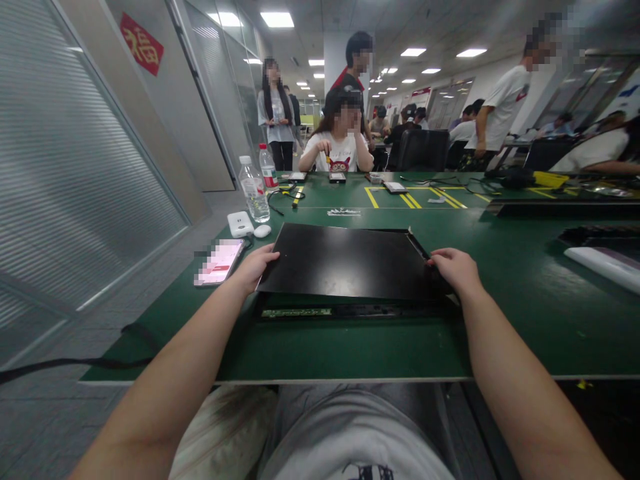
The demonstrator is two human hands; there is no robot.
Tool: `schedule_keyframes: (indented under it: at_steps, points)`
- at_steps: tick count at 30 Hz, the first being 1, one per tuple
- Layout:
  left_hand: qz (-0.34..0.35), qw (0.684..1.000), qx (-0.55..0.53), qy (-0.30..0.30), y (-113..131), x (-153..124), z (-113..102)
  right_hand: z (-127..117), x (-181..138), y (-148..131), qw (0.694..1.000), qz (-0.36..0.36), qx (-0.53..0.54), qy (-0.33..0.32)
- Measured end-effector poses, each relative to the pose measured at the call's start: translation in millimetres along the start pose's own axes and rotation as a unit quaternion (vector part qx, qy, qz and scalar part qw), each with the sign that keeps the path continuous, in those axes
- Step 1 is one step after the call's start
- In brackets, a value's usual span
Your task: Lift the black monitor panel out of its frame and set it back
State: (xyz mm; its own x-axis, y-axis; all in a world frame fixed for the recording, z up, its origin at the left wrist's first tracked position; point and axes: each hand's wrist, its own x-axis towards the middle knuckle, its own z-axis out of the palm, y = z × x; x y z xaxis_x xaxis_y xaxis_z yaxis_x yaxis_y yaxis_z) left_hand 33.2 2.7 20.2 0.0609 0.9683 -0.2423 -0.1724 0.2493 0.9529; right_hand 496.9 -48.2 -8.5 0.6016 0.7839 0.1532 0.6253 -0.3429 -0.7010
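Note:
A glossy black display panel (345, 263) is held a little tilted above the table, its near edge raised. My left hand (257, 267) pinches its left edge, thumb on top; the fingers beneath are hidden. At the right side my right hand (457, 270) closes on the corner where the panel meets a thin black frame (419, 245); I cannot tell which of the two it grips. Under the panel's near edge lies a black tray-like housing (390, 311), with a strip of green circuit board (297, 312) showing at its left.
Left of the panel are a phone (220, 263), a white box-like device (241, 225), a white mouse-like object (263, 231) and two bottles. Dark bars and a long white piece (605, 267) lie right on the green table (350, 353). A person (337, 143) sits opposite.

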Motion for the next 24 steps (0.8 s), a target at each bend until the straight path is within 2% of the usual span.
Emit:
schedule_keyframes:
  at_steps: [24]
  points:
    - [-0.008,1.0,0.021,-0.003,0.1,-5.8,3.5,2.0,-1.5,0.2,0.998,-0.031,-0.049,-0.004]
